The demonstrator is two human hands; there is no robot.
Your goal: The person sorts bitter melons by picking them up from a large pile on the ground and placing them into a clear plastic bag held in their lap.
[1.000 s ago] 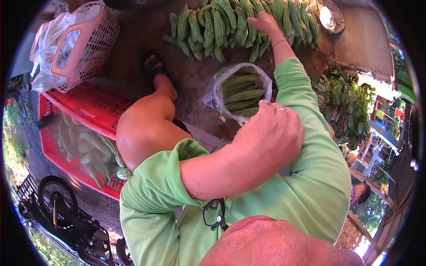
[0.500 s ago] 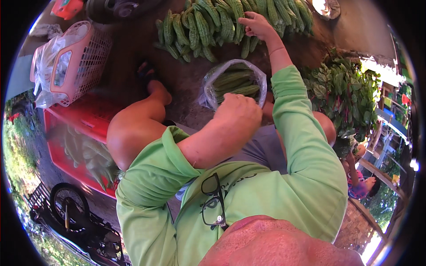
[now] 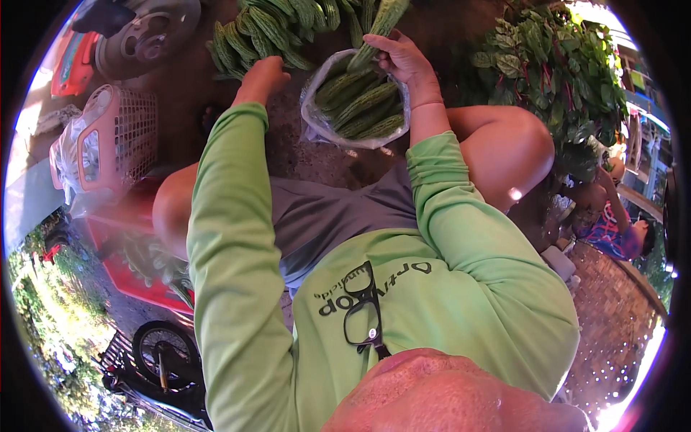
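Head view, going from the left: a pink plastic basket (image 3: 115, 140) sits beside a red crate (image 3: 137, 281), and the left hand (image 3: 260, 78), which half a second ago was drawn back near the chest, now stretches out to the heap of bitter gourds (image 3: 284, 25) on the ground, fingers curled downward at its edge, though whether it grips one I cannot tell. Further right, the clear plastic bag (image 3: 356, 108), well filled with gourds, stands just beside the right hand (image 3: 403, 61), which has closed on a long gourd (image 3: 378, 32) and holds it over the bag's mouth, so the bagging looks well along. Leafy greens (image 3: 554, 65) lie at the far right.
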